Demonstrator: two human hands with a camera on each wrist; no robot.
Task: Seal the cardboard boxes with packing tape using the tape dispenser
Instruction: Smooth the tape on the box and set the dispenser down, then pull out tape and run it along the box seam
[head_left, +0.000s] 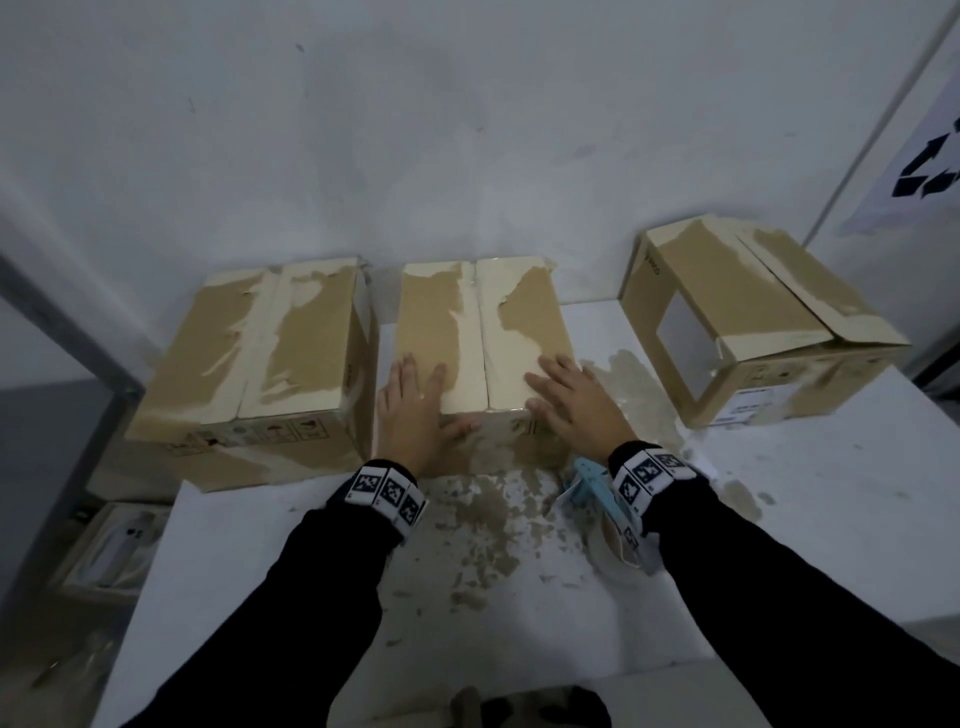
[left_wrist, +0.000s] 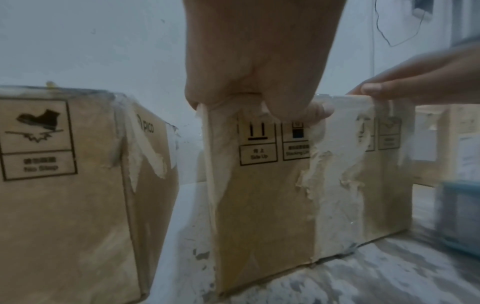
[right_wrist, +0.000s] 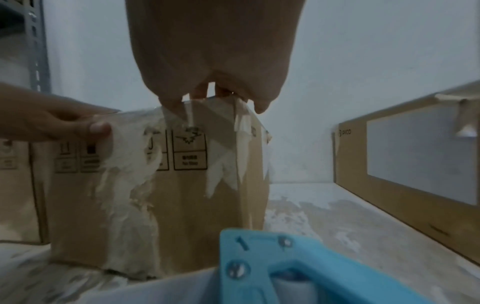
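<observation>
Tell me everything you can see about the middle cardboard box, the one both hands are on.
The middle box is brown cardboard, standing upright on the white table between two other boxes, near the wall. Its top flaps are closed and meet along a centre seam. Much of its brown outer layer is torn away, leaving pale patches on top and front. The front carries printed handling symbols. The left hand rests on its near left corner, thumb on the front; the right hand lies flat on its near right corner.

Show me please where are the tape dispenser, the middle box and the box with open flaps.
tape dispenser (right_wrist: 298, 265): right wrist view, on its blue frame.
middle box (head_left: 483, 332): head view, on its top seam.
box with open flaps (head_left: 727, 291): head view, on its raised top flap.
</observation>
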